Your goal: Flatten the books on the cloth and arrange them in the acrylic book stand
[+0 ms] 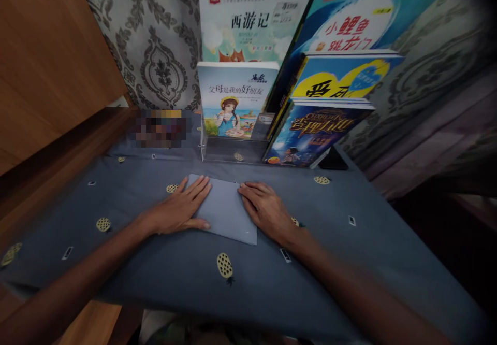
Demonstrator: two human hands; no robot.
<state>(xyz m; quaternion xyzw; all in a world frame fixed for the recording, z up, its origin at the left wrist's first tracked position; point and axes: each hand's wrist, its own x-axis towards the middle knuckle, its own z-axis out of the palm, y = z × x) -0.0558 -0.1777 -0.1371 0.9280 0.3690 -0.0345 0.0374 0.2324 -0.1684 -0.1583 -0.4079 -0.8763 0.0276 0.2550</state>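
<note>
A pale blue-grey piece of paper [223, 210], plain and possibly folded, lies on the cloth-covered table in front of me. My left hand [179, 207] rests flat on its left side, fingers stretched forward and thumb along the lower part. At the paper's upper right corner, my right hand [267, 211] has its fingers bent and pressed together over the edge. Its fingertips touch that corner; the underside of the grip is hidden.
Behind the paper, a clear stand [233, 149] holds a children's book [236, 88] and taller books. To its right stands a blue book [310, 132]. A pixelated patch [161, 128] covers something at the back left. The tablecloth [155, 272] carries pineapple prints. A wooden panel [50, 65] borders the left.
</note>
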